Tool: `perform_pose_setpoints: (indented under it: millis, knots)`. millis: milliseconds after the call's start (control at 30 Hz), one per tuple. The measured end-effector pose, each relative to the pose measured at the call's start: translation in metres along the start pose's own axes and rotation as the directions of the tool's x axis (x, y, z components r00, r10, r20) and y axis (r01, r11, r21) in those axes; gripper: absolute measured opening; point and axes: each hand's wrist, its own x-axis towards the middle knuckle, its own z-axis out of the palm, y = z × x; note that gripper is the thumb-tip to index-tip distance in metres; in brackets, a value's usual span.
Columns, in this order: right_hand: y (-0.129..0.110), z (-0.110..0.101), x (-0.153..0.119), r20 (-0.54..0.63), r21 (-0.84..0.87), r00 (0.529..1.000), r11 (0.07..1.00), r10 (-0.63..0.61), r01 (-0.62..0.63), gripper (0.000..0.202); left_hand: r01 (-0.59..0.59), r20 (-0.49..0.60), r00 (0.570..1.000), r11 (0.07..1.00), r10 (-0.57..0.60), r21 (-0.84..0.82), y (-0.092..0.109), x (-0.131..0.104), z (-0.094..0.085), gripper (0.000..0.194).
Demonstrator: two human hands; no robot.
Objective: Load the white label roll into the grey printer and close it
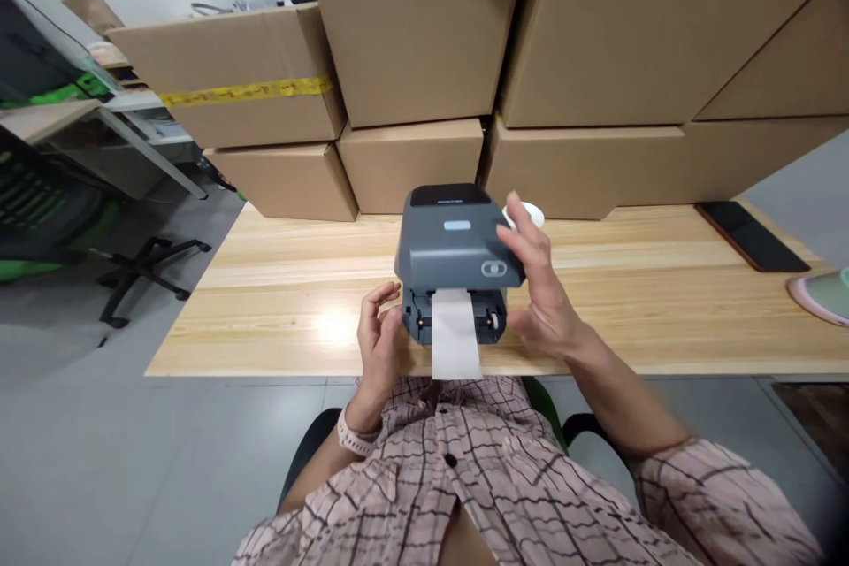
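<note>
A dark grey label printer (455,239) stands on the wooden table in front of me, its lid tilted partly up from the base. From the gap under the lid a strip of white label paper (455,340) runs out and hangs over the table's front edge. My left hand (379,340) is against the left side of the base, fingers curled and thumb near the front corner. My right hand (545,301) grips the right side of the lid, with the fingers along its edge and the thumb lower down beside the base. Inside the base, parts of the roller show.
Stacked cardboard boxes (417,35) line the back of the table (279,301). A white round object (531,214) lies behind my right hand. At the right are a phone (753,234) and a pink-rimmed item (819,296). An office chair (142,274) stands on the left.
</note>
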Motion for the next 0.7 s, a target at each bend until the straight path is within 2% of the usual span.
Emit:
perform_pose_setpoints:
  millis: [133,233,333,433,533,600,633,667,700]
  knots:
    - [0.030,-0.001,0.062,-0.140,0.030,0.986,0.995,-0.095,0.100,0.073,0.064,0.065,0.996,0.997,-0.062,-0.039,0.003,0.003,0.010,0.044]
    - [0.056,-0.001,0.107,-0.196,0.050,0.980,0.998,-0.030,0.040,0.068,0.124,0.114,0.986,0.991,-0.118,-0.043,0.003,0.005,0.013,0.046]
    - [0.074,-0.003,0.141,-0.202,0.007,0.978,0.998,0.057,-0.057,0.060,0.133,0.128,0.983,0.991,-0.129,-0.020,0.004,0.013,0.010,0.042]
    - [0.074,-0.004,0.149,-0.235,-0.143,0.971,0.986,0.052,-0.087,0.060,0.162,0.129,0.978,0.986,-0.164,0.027,0.007,0.030,0.006,0.042]
    - [0.062,-0.001,0.130,-0.264,-0.315,0.965,0.945,0.001,-0.087,0.060,0.220,0.156,0.960,0.971,-0.232,0.092,0.011,0.054,0.005,0.052]
    - [0.055,0.003,0.109,-0.154,-0.331,0.988,0.942,0.004,-0.055,0.049,0.214,0.213,0.945,0.962,-0.248,0.172,0.013,0.071,0.007,0.064]
    - [0.053,0.005,0.099,-0.031,-0.310,0.999,0.950,0.025,-0.033,0.044,0.192,0.255,0.934,0.955,-0.249,0.228,0.014,0.080,0.009,0.071]
    - [0.052,0.007,0.090,0.123,-0.284,0.991,0.959,0.054,-0.017,0.040,0.160,0.300,0.921,0.943,-0.249,0.291,0.016,0.088,0.010,0.078]
    - [0.053,0.009,0.084,0.282,-0.268,0.955,0.963,0.091,-0.013,0.039,0.122,0.345,0.905,0.927,-0.251,0.354,0.017,0.096,0.012,0.084]
